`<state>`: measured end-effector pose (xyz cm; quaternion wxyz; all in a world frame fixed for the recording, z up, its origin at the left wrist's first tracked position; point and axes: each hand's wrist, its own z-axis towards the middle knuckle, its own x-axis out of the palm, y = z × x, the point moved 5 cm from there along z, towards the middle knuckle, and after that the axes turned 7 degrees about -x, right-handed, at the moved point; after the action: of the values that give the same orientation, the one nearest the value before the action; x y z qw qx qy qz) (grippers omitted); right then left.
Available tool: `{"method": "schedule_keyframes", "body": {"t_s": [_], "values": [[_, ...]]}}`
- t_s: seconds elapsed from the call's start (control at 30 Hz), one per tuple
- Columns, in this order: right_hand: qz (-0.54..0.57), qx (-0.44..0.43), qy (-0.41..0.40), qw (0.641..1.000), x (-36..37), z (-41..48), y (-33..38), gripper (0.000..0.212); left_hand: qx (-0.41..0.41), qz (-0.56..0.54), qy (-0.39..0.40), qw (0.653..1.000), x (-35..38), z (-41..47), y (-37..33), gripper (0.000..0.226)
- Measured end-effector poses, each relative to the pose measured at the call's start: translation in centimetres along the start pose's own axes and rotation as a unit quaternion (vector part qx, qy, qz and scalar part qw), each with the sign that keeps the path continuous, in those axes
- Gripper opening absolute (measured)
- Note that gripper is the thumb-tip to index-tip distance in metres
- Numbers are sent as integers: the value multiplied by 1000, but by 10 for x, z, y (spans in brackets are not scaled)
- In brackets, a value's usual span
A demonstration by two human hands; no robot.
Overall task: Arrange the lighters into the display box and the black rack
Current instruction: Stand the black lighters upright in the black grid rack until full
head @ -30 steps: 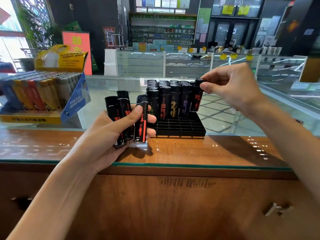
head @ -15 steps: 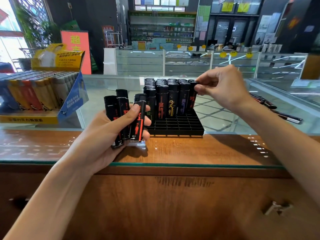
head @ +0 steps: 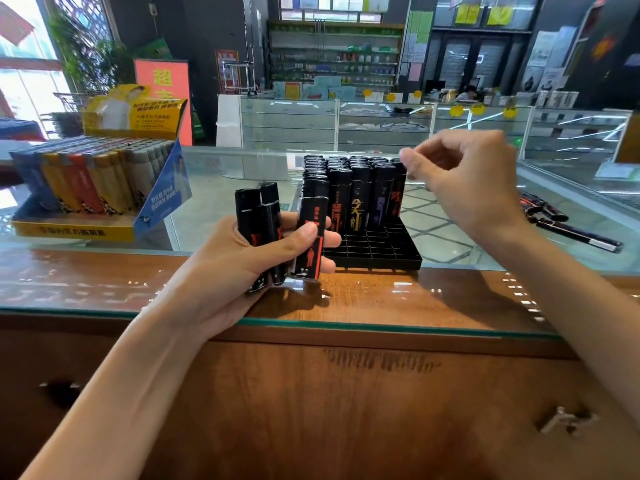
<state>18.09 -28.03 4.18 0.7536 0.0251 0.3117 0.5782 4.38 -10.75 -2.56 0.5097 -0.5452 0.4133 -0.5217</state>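
This is a shop, seen from behind a glass-topped wooden counter (head: pixel 381 299) beneath the left hand (head: pixel 235 268), which grips black lighters (head: pixel 263 230). Well left of that hand a printed cardboard display box (head: pixel 166 188) offers rows of coloured lighters (head: pixel 81 174), a black rack (head: pixel 381 251) of more stands between it and the right hand (head: pixel 464 178), and beyond the right hand run glass showcases (head: pixel 381 129) dotted with round yellow tags (head: pixel 457 110). Farther back past the hands stand stocked wall shelves (head: pixel 332 57) and an orange standing sign (head: pixel 162 95).
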Motion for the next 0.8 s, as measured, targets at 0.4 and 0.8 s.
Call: {"method": "schedule_keyframes", "body": {"t_s": [0.4, 0.8], "values": [[322, 105, 201, 919, 44, -27, 46, 9, 25, -31, -10, 999, -1, 1, -2, 27], [374, 140, 131, 907, 28, -13, 14, 16, 12, -31, -94, 995, -10, 4, 1, 42]]}}
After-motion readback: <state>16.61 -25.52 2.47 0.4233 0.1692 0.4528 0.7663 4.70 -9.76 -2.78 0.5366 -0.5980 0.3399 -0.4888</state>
